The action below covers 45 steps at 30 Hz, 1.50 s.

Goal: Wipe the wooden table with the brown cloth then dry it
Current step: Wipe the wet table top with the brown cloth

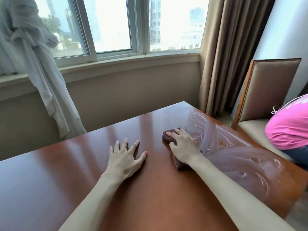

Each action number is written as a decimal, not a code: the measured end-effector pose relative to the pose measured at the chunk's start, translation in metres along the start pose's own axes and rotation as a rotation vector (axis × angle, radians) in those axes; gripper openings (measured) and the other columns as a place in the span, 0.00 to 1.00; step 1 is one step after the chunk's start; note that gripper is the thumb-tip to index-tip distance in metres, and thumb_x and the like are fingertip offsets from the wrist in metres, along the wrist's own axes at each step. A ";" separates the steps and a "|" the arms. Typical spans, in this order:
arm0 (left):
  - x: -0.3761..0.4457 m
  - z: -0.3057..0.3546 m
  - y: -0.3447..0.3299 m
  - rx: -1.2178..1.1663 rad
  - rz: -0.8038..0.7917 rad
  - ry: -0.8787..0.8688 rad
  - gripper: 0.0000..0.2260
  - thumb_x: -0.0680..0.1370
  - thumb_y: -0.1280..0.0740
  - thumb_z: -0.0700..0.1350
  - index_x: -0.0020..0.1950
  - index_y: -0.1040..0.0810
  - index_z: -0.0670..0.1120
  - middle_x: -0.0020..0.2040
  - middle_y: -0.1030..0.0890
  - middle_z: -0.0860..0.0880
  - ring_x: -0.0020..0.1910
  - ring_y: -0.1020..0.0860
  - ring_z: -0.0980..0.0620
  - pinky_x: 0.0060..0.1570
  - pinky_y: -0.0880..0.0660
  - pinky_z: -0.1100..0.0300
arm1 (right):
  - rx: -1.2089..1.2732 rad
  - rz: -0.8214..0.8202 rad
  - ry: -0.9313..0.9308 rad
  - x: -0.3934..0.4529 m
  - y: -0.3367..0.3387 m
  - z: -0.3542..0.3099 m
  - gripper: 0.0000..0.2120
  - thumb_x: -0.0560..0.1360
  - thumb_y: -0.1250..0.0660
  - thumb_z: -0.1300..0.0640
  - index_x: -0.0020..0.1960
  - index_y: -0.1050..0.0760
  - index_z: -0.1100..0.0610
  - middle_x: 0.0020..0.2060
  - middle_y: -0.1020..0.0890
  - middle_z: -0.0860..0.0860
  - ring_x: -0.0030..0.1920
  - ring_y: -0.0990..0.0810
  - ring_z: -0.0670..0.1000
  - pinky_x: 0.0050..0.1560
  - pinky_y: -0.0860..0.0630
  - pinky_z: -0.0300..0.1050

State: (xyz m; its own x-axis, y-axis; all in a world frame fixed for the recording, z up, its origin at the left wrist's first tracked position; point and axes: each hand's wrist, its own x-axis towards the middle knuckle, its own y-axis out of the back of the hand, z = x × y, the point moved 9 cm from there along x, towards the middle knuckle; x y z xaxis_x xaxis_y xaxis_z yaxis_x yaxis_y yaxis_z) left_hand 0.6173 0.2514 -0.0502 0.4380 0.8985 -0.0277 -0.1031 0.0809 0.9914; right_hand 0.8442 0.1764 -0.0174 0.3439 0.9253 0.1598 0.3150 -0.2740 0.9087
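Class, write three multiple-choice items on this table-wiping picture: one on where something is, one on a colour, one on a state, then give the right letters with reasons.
1. Where do the wet streaks lie on the wooden table?
A. right side
B. left side
C. nowhere

2. What colour is the bundle on the chair?
A. green
B. pink
C. black

3. What is the left hand doing?
A. gripping the cloth
B. raised in the air
C. lying flat with fingers spread

Answers: 1 A, the streaks run to the right of the right hand; 2 B, it is bright pink; 3 C, only the right hand grips the brown cloth.
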 end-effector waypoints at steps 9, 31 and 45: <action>-0.001 -0.001 0.001 -0.019 0.063 -0.005 0.37 0.73 0.58 0.75 0.80 0.45 0.63 0.82 0.45 0.46 0.80 0.48 0.38 0.77 0.52 0.39 | 0.046 0.003 0.059 -0.072 0.010 -0.012 0.24 0.77 0.37 0.49 0.71 0.29 0.33 0.76 0.33 0.37 0.78 0.39 0.44 0.73 0.35 0.53; -0.002 -0.005 -0.001 -0.010 0.136 0.039 0.36 0.70 0.64 0.78 0.79 0.53 0.71 0.83 0.50 0.55 0.81 0.55 0.48 0.79 0.58 0.46 | -0.001 0.070 -0.076 0.219 -0.026 0.019 0.22 0.78 0.42 0.53 0.69 0.23 0.41 0.69 0.24 0.47 0.68 0.27 0.57 0.65 0.29 0.53; -0.006 0.001 0.002 -0.014 0.041 0.004 0.34 0.76 0.54 0.74 0.80 0.44 0.63 0.82 0.45 0.46 0.80 0.48 0.39 0.77 0.52 0.40 | 0.039 0.014 0.068 -0.069 0.008 -0.007 0.22 0.79 0.40 0.52 0.71 0.26 0.38 0.77 0.32 0.42 0.79 0.40 0.48 0.77 0.40 0.55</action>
State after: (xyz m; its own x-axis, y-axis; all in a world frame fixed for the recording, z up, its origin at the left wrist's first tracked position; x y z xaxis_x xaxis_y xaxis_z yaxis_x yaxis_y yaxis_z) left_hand 0.6149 0.2458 -0.0475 0.4295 0.9030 0.0119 -0.1329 0.0501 0.9899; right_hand 0.8167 0.1124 -0.0186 0.2878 0.9366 0.1998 0.3448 -0.2960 0.8908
